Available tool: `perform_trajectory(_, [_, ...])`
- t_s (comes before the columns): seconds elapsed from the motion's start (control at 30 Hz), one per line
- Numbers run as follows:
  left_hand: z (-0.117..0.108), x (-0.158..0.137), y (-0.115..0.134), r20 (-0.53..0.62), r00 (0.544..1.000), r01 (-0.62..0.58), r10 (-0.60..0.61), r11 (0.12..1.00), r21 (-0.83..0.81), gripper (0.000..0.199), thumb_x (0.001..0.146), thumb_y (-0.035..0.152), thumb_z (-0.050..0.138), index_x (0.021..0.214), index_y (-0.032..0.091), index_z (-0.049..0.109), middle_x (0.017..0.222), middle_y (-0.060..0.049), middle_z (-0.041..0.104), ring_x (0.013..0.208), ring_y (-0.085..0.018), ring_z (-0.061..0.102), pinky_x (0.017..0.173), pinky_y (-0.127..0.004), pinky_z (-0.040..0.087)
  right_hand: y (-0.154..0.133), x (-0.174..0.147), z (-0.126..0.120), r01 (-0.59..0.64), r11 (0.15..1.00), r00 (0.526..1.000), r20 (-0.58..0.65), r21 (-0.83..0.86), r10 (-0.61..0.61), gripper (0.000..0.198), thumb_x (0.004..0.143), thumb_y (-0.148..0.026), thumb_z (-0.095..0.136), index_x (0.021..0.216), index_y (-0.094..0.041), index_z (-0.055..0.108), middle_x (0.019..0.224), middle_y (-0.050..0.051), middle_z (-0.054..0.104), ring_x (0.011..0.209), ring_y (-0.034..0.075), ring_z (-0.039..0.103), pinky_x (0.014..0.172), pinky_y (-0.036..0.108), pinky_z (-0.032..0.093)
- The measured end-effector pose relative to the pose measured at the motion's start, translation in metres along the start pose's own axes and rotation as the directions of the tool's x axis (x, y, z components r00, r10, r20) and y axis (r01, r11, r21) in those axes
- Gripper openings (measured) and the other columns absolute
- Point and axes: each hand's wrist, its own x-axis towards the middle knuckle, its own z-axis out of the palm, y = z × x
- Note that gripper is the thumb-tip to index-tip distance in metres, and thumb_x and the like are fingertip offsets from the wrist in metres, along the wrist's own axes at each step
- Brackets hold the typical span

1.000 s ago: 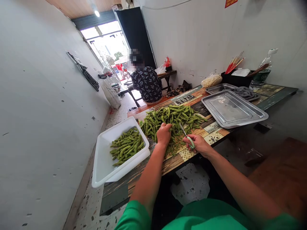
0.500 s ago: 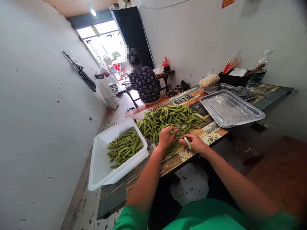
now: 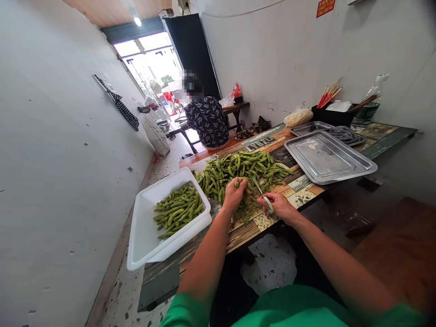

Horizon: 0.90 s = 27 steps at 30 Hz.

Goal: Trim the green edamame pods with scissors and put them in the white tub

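A heap of green edamame pods (image 3: pixel 245 169) lies on the patterned table (image 3: pixel 299 184). My left hand (image 3: pixel 233 196) pinches one pod (image 3: pixel 242 183) at the heap's near edge. My right hand (image 3: pixel 279 206) grips small scissors with green handles (image 3: pixel 265 197), their blades pointing up toward that pod. Trimmed bits lie under both hands. A white plastic tub (image 3: pixel 146 231) to the left holds several pods (image 3: pixel 177 211).
Two steel trays (image 3: pixel 327 156) sit to the right, one holding a grey cloth. Behind them stand a black box with chopsticks (image 3: pixel 332 113), a water bottle (image 3: pixel 369 106) and a bagged item. A seated person (image 3: pixel 207 119) faces away by the doorway. A white wall runs along the left.
My left hand lifted from flat on the heap and now holds a single pod up. The scissors stayed close beside it.
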Motion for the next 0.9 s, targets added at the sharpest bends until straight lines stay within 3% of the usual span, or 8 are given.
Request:
perform_trajectory(0.1, [0.002,0.001,0.002,-0.075,0.991,0.071,-0.107,0.923,-0.378,0.037,0.077,0.049,0.062,0.093,0.018,0.049,0.072,0.000,0.066,0.063,-0.014,0.066,0.063,-0.026,0.050,-0.004,-0.001,0.000,-0.014,0.999,1.000,0.021,0.030,0.013,0.045,0.063,-0.053,0.076,0.082,-0.017,0.058,0.055,-0.004,0.056,0.040,0.008,0.049,0.031,0.017,0.030])
perform_trajectory(0.2, [0.007,0.000,0.004,-0.094,0.981,0.100,-0.169,0.859,-0.502,0.039,0.074,0.046,0.067,0.090,0.018,0.046,0.073,-0.001,0.067,0.072,-0.017,0.069,0.069,-0.028,0.052,-0.005,-0.002,0.000,-0.012,1.000,0.999,0.048,0.028,0.011,0.045,0.064,-0.054,0.076,0.082,-0.017,0.059,0.057,-0.004,0.056,0.042,0.008,0.051,0.031,0.016,0.032])
perform_trajectory(0.37, [0.013,-0.005,0.004,-0.049,0.984,0.126,-0.169,0.870,-0.477,0.040,0.071,0.046,0.070,0.086,0.018,0.045,0.068,-0.003,0.068,0.076,-0.021,0.070,0.069,-0.030,0.053,-0.006,-0.004,0.000,-0.002,0.999,0.998,0.057,0.039,0.000,0.043,0.066,-0.053,0.075,0.080,-0.017,0.058,0.055,-0.004,0.056,0.042,0.007,0.051,0.030,0.015,0.031])
perform_trajectory(0.7, [0.016,-0.007,0.000,-0.009,0.991,0.111,-0.132,0.871,-0.479,0.045,0.068,0.048,0.072,0.085,0.018,0.043,0.071,-0.003,0.069,0.073,-0.019,0.070,0.068,-0.029,0.052,-0.006,-0.006,-0.003,0.009,1.000,0.999,0.045,0.028,-0.010,0.040,0.067,-0.053,0.074,0.078,-0.016,0.060,0.055,-0.003,0.057,0.042,0.008,0.051,0.032,0.017,0.031])
perform_trajectory(0.9, [0.012,-0.006,0.006,-0.021,0.986,0.133,-0.164,0.865,-0.484,0.037,0.072,0.044,0.068,0.085,0.018,0.044,0.072,-0.003,0.069,0.074,-0.019,0.069,0.065,-0.027,0.052,-0.001,-0.003,-0.003,0.030,0.998,0.999,-0.031,0.053,-0.029,0.044,0.064,-0.053,0.075,0.058,-0.017,0.051,0.044,-0.005,0.050,0.035,0.006,0.044,0.032,0.018,0.026])
